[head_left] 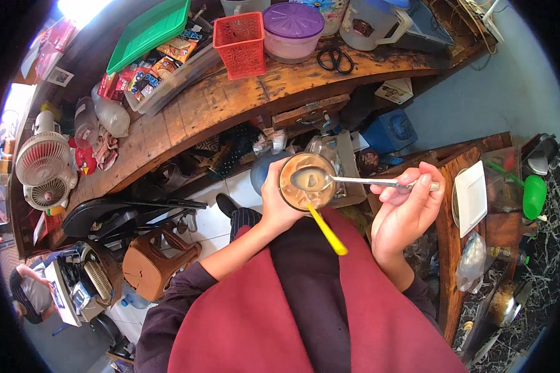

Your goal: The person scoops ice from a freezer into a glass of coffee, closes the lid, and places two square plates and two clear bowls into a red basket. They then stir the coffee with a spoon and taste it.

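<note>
My left hand [277, 208] is wrapped round a glass of iced milky brown drink [295, 168], held up in front of my chest. Ice shows at the surface, and a yellow straw [327, 231] leans out over the near rim. In my right hand [410, 208] is the handle of a metal spoon [367, 181], pinched between thumb and fingers. The spoon's bowl rests at the top of the drink with pale liquid and what looks like a piece of ice in it. Most of the glass's side is hidden from above.
A wooden counter [186, 115] curves ahead, bearing a red basket [239, 46], a purple-lidded tub [294, 31], scissors [335, 61] and a pitcher [370, 25]. Left are fans [43, 158] and a brown stool [152, 264]. Right stand a white tray [470, 199] and green scoop [534, 198]. Another person [34, 292] is far left.
</note>
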The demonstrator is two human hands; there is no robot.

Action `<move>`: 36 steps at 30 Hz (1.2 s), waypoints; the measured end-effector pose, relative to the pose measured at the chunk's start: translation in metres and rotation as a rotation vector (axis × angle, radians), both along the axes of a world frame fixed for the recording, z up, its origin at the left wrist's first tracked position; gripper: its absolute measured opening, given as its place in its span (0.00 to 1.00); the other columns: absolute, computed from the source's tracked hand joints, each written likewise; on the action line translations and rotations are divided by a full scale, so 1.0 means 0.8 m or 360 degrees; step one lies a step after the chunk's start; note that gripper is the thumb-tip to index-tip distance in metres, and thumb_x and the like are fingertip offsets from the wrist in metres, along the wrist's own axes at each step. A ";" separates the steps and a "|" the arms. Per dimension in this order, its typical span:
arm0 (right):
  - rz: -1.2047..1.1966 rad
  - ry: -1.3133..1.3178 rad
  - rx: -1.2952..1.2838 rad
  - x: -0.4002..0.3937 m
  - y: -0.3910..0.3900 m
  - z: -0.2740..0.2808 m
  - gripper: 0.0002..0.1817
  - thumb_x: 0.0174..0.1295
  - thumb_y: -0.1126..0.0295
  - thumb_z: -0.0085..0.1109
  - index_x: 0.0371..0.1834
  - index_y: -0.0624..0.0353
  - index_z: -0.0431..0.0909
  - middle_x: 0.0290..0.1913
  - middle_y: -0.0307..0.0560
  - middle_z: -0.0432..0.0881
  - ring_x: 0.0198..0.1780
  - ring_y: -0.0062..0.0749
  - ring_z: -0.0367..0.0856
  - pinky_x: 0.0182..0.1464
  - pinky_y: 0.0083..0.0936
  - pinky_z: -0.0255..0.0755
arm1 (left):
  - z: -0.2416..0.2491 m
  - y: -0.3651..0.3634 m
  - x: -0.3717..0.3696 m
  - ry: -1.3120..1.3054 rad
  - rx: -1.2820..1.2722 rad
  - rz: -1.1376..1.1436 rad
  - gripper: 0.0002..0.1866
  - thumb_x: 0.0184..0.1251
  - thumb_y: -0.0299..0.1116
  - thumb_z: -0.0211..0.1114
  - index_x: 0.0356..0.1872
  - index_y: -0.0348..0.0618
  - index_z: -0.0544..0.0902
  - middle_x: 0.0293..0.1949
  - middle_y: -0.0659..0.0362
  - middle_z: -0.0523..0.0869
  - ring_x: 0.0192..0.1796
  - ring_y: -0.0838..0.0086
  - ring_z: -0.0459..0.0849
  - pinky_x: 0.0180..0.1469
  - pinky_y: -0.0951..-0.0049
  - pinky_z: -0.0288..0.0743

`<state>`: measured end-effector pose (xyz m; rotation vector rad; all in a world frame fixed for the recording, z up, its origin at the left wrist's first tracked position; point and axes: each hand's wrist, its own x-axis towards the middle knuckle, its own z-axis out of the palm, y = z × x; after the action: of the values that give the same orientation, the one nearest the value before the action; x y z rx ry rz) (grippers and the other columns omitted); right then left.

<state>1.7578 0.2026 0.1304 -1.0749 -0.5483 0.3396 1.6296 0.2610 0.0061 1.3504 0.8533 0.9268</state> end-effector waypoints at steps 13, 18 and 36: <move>0.0572 -0.0032 0.0131 -0.027 0.056 0.022 0.09 0.63 0.69 0.32 0.41 0.60 0.60 0.25 0.43 0.66 0.14 0.20 0.64 0.21 0.22 0.72 | 0.012 -0.005 -0.054 0.0258 0.0174 0.0285 0.34 0.28 0.27 0.72 0.43 0.38 0.65 0.40 0.58 0.73 0.45 0.75 0.73 0.48 0.77 0.65; 0.1013 -0.0023 0.0165 -0.082 0.081 0.033 0.09 0.63 0.69 0.32 0.41 0.60 0.60 0.25 0.43 0.66 0.14 0.20 0.64 0.21 0.24 0.72 | -0.030 -0.029 -0.111 0.0305 0.0022 0.0555 0.35 0.28 0.26 0.72 0.45 0.37 0.65 0.42 0.56 0.72 0.45 0.74 0.73 0.49 0.76 0.65; 0.2328 0.0126 0.0013 -0.540 -0.014 0.030 0.09 0.62 0.68 0.33 0.39 0.61 0.62 0.23 0.43 0.67 0.13 0.19 0.64 0.19 0.22 0.73 | -0.020 -0.269 -0.462 -0.0244 -0.0190 0.2096 0.32 0.33 0.29 0.71 0.44 0.36 0.65 0.39 0.55 0.75 0.42 0.74 0.75 0.46 0.77 0.67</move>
<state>1.3260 0.1918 0.1541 -0.4676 -1.2007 1.6303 1.2603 0.0460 -0.0101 0.4586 1.6700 1.8808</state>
